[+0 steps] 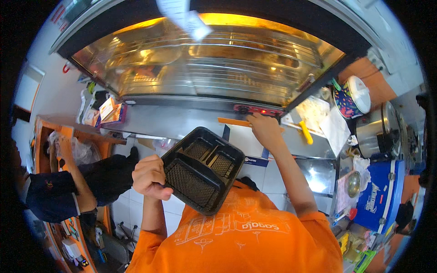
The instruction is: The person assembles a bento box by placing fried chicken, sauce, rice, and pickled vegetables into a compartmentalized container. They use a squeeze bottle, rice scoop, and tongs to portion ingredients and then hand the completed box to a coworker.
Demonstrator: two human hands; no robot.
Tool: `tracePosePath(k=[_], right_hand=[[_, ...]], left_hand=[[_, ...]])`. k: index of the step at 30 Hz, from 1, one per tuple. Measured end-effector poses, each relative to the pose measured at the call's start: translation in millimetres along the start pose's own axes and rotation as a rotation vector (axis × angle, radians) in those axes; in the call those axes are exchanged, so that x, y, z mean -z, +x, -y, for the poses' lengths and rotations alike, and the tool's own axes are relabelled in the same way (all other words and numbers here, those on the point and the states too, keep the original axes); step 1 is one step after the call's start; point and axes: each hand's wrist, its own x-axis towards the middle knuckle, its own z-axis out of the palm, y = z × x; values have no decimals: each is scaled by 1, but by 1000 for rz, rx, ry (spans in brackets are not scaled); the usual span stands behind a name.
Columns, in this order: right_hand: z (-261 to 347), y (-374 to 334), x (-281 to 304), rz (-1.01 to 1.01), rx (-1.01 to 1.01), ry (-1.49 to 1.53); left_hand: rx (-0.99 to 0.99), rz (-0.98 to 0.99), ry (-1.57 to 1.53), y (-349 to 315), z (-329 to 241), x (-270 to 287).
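My left hand (149,176) is closed on the near-left rim of a black plastic food tray (193,185) with three compartments. The tray is tilted and nothing lies in it. My right hand (265,130) reaches to the counter edge under a lit glass display warmer (205,63), its fingers curled down. A flat orange strip (233,122) shows on both sides of these fingers; whatever they grip is hidden. Close behind them is a control panel (257,110) with a red light. Below that hand lies a white, box-like thing (243,140) with a dark blue edge.
At left, another person's hand (66,149) is at a clear plastic bag (84,152) on a wooden shelf. A yellow-handled tool (306,133) lies right of my hand, near a patterned pot (353,98) and a steel cooker (375,132). A blue cooler box (375,195) stands at right.
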Motion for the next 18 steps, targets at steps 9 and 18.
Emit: tracePosePath(k=[9, 18], right_hand=[[84, 142, -88, 55, 370, -13], [115, 138, -73, 11, 413, 74]], left_hand=[[759, -644, -260, -43, 67, 79], [909, -711, -318, -47, 97, 102]])
